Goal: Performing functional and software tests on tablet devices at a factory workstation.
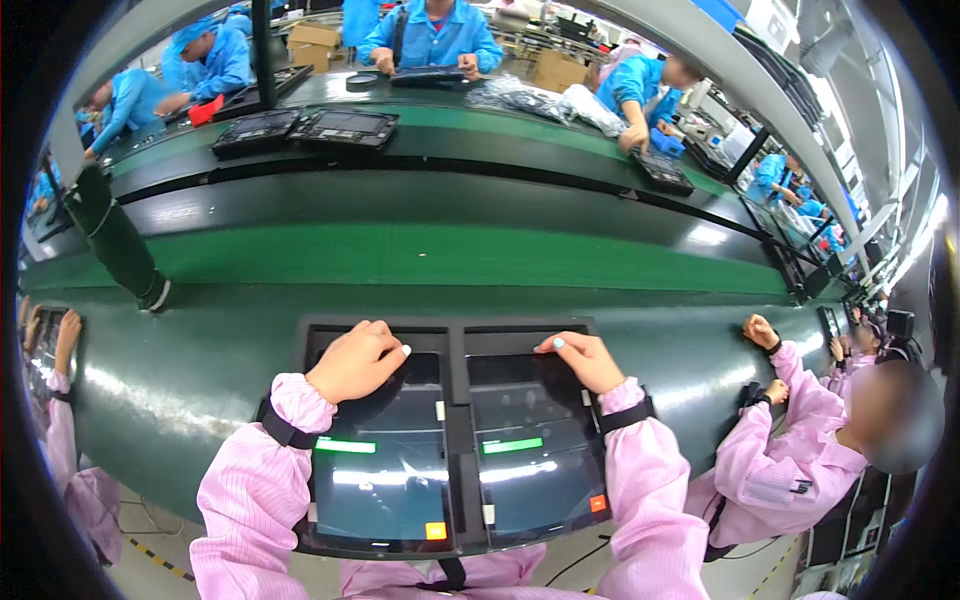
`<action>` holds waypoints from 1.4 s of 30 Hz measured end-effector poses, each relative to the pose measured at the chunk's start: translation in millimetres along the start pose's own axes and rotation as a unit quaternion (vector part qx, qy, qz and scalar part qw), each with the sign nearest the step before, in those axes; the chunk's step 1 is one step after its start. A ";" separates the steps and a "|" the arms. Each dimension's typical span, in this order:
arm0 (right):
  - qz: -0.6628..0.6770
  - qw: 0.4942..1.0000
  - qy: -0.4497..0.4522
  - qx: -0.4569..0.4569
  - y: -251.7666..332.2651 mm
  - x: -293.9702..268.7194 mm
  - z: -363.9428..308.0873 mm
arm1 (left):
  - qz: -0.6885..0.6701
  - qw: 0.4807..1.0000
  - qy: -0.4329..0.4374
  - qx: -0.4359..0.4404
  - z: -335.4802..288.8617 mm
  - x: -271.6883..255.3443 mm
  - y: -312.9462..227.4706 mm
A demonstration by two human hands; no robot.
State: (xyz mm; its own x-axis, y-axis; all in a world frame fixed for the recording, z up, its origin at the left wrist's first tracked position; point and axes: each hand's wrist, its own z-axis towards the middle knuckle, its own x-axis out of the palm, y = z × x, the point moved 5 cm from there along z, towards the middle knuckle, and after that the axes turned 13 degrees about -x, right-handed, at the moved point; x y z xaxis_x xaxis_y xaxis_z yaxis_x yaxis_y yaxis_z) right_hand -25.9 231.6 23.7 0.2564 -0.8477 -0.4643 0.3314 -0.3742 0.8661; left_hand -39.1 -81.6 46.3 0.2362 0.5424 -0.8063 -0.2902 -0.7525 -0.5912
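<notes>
Two dark flat screen panels lie side by side in a black two-bay tray in front of me: a left panel (385,500) and a right panel (540,500). Both are lit, each with a green bar and a small orange square. My left hand (358,362) rests over the upper end of the left panel, its fingers curled in and its thumb pointing right. Over the top of the right panel, my right hand (588,362) is also curled, its thumb toward the left. Whatever either hand may hold is hidden under the fingers. The tray rim (460,440) runs between the panels.
A green conveyor belt (430,255) crosses beyond the tray. A dark green wrapped post (115,235) stands to its left. Across the line, people in blue handle dark devices (345,128). A person in pink (790,455) sits close on my right, another on my left.
</notes>
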 end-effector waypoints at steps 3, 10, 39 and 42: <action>-0.014 0.999 -0.021 -0.048 7.3 12.2 -1.2 | -0.014 0.999 -0.026 0.022 4.1 13.7 -17.1; 0.086 0.996 -0.008 0.008 0.8 10.3 -0.8 | -0.035 0.999 -0.027 0.025 5.0 13.7 -9.7; -0.045 0.996 0.030 -0.069 34.0 60.1 31.1 | -0.028 0.992 -0.120 -0.020 -28.9 -25.0 37.7; -0.007 0.997 0.033 -0.074 29.5 53.6 27.3 | -0.019 0.991 -0.126 -0.024 -25.0 -22.8 35.0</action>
State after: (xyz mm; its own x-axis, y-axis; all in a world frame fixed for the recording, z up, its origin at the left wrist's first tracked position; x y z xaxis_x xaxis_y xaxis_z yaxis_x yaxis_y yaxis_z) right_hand -27.2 164.8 29.4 0.3084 -0.8138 -0.4925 0.4639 -0.3233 0.8248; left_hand -31.5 -129.6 44.5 0.0040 0.6419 -0.7668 -0.2393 -0.7439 -0.6240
